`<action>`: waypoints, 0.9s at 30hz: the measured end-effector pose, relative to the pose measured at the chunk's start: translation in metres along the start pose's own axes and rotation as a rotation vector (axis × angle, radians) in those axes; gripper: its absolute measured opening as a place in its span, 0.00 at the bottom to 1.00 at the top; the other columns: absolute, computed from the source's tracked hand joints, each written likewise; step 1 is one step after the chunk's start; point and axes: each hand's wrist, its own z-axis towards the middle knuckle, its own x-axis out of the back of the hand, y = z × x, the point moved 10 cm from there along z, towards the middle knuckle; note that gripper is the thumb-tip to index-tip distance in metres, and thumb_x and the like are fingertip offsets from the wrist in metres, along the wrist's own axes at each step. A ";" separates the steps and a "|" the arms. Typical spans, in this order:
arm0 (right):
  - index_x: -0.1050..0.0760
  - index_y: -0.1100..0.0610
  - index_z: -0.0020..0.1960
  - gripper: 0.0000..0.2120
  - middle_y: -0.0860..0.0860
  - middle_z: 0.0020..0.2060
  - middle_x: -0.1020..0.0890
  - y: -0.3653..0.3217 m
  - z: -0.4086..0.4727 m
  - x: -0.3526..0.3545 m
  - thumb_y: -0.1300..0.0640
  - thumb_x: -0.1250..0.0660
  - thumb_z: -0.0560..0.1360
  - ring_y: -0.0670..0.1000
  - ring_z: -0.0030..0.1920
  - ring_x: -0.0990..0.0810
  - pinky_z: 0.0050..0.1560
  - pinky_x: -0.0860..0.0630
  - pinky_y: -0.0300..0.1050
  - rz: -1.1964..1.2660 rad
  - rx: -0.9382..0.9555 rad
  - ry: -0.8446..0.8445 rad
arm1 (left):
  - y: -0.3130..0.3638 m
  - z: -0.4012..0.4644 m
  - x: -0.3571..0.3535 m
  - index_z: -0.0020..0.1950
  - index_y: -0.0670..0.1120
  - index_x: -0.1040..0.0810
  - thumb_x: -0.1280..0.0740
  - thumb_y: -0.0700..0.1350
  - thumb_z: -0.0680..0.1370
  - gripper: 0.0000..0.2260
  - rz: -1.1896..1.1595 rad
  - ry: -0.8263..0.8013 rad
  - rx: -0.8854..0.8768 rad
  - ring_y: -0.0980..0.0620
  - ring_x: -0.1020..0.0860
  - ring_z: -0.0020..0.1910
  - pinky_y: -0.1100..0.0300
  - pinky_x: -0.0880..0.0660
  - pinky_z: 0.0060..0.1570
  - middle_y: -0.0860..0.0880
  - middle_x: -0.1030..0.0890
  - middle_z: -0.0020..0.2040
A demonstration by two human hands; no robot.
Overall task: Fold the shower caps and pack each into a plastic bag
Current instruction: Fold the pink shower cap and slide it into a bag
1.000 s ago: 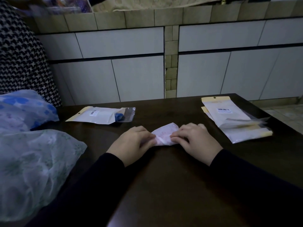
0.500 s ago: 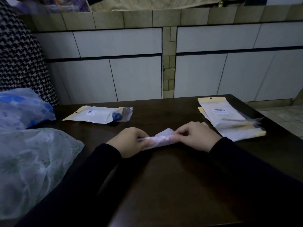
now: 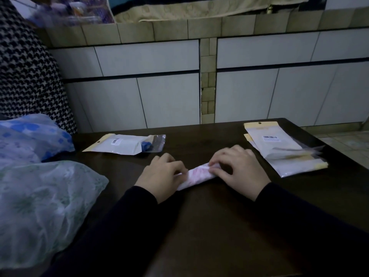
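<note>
Dark table [image 3: 209, 226]; filled bag [image 3: 127, 145] behind, seemingly; both hands' fingers [image 3: 214, 168] pinch rolled cap [image 3: 196, 175].

Dark wooden table [image 3: 219, 226] seen with a smooth, faint sheen. Thin filmy plastic noted for shower caps [image 3: 40, 196]. Glossy clear plastic bags [image 3: 283, 154] with matt paper-like headers.

place: home | cues: tiled ledge [image 3: 199, 30], white cabinet panels [image 3: 147, 60], dark wooden table [image 3: 219, 226]
</note>
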 end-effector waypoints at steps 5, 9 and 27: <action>0.28 0.37 0.64 0.18 0.35 0.61 0.24 0.010 0.001 -0.021 0.39 0.36 0.74 0.42 0.61 0.32 0.62 0.40 0.45 -0.016 -0.008 -0.211 | 0.009 0.002 -0.004 0.64 0.55 0.26 0.40 0.48 0.81 0.12 -0.037 -0.002 -0.080 0.55 0.28 0.57 0.60 0.30 0.57 0.54 0.27 0.58; 0.31 0.36 0.66 0.21 0.38 0.60 0.23 0.018 0.003 -0.030 0.39 0.36 0.74 0.42 0.58 0.33 0.60 0.39 0.44 0.007 -0.060 -0.263 | 0.006 0.000 -0.001 0.59 0.59 0.25 0.40 0.55 0.80 0.10 -0.086 0.010 -0.069 0.58 0.25 0.51 0.62 0.27 0.49 0.57 0.25 0.53; 0.30 0.35 0.58 0.18 0.41 0.58 0.23 0.022 -0.005 -0.026 0.48 0.30 0.72 0.40 0.58 0.26 0.54 0.31 0.31 0.494 -0.103 -0.157 | -0.006 -0.001 -0.013 0.59 0.60 0.25 0.36 0.53 0.78 0.10 -0.501 -0.247 0.020 0.64 0.26 0.53 0.67 0.30 0.52 0.61 0.22 0.54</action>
